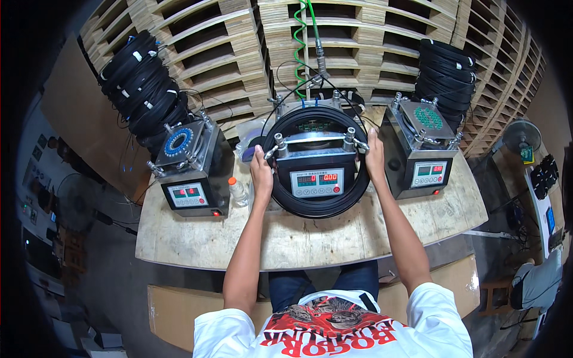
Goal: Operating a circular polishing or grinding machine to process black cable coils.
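Observation:
A large coil of black cable [316, 210] rings the middle control box [283, 179], whose front panel with red lit digits shows through the coil's opening. My left hand [261, 174] grips the coil's left side, its thumb pointing up near a metal clamp. On the opposite side my right hand [375, 156] holds the coil, close to the other clamp. The fingers of both hands are partly hidden behind the coil. Thin cable ends rise from the coil toward a metal air fitting [321, 62] above the box.
Left stands a similar machine [200, 194] with a blue ring fixture; right, another machine [409, 173] with green fixture parts. A clear bottle [238, 193] with an orange cap stands near my left hand. Stacked black coils [143, 89] and wooden pallets [227, 51] rise behind the wooden table [286, 253].

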A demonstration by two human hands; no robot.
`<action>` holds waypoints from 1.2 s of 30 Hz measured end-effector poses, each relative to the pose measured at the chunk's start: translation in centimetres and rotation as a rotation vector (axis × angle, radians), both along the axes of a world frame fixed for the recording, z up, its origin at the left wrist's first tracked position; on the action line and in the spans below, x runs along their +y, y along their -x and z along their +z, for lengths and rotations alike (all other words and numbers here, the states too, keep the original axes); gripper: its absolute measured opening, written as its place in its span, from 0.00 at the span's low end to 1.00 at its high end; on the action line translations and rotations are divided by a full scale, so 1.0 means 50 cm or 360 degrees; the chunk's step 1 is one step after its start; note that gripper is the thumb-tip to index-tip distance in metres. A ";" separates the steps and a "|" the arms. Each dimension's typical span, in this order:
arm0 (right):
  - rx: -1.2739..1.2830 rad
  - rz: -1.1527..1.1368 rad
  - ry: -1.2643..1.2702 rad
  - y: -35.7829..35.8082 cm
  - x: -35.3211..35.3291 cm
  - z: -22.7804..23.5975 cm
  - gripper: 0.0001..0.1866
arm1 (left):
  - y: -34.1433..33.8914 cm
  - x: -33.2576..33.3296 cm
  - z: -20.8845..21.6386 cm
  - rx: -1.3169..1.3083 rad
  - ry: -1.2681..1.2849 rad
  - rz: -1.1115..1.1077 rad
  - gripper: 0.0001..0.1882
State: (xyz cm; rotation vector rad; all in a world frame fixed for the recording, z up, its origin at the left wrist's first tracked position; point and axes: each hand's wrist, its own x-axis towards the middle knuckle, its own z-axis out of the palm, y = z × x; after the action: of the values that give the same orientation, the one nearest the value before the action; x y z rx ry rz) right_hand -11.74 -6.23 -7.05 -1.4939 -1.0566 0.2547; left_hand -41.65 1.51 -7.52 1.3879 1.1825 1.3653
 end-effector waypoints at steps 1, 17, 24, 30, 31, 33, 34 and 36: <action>0.0414 0.0146 -0.0119 0.020 0.009 -0.006 0.35 | 0.007 -0.002 0.005 0.0002 -0.0009 0.0011 0.33; 0.0449 0.0090 -0.0066 0.006 -0.006 -0.006 0.35 | -0.011 0.008 -0.005 -0.0025 0.0156 -0.0006 0.36; -0.0229 -0.0187 -0.0412 0.000 -0.043 0.058 0.11 | 0.084 -0.018 0.068 0.0570 -0.0642 0.0234 0.17; -0.0408 0.0365 -0.0029 0.040 -0.102 0.129 0.10 | 0.087 -0.055 0.127 0.0747 -0.0686 -0.0413 0.11; -0.0366 0.0387 -0.0035 0.031 -0.097 0.117 0.11 | 0.087 -0.048 0.121 0.0722 -0.0650 -0.0467 0.11; -0.0267 0.0389 -0.0059 0.030 -0.094 0.110 0.11 | 0.088 -0.035 0.114 0.0697 -0.0619 -0.0522 0.10; -0.0269 0.0388 -0.0062 0.029 -0.092 0.110 0.11 | 0.088 -0.031 0.110 0.0809 -0.0832 -0.0490 0.10; -0.0248 0.0339 -0.0043 0.027 -0.087 0.110 0.10 | 0.091 -0.029 0.119 0.0926 -0.1047 -0.0453 0.10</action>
State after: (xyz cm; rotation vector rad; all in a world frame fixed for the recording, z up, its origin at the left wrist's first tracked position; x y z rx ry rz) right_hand -13.08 -10.58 -1.54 -1.3945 -1.3418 0.2754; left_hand -46.20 0.04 -1.58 2.4412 0.8394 1.2243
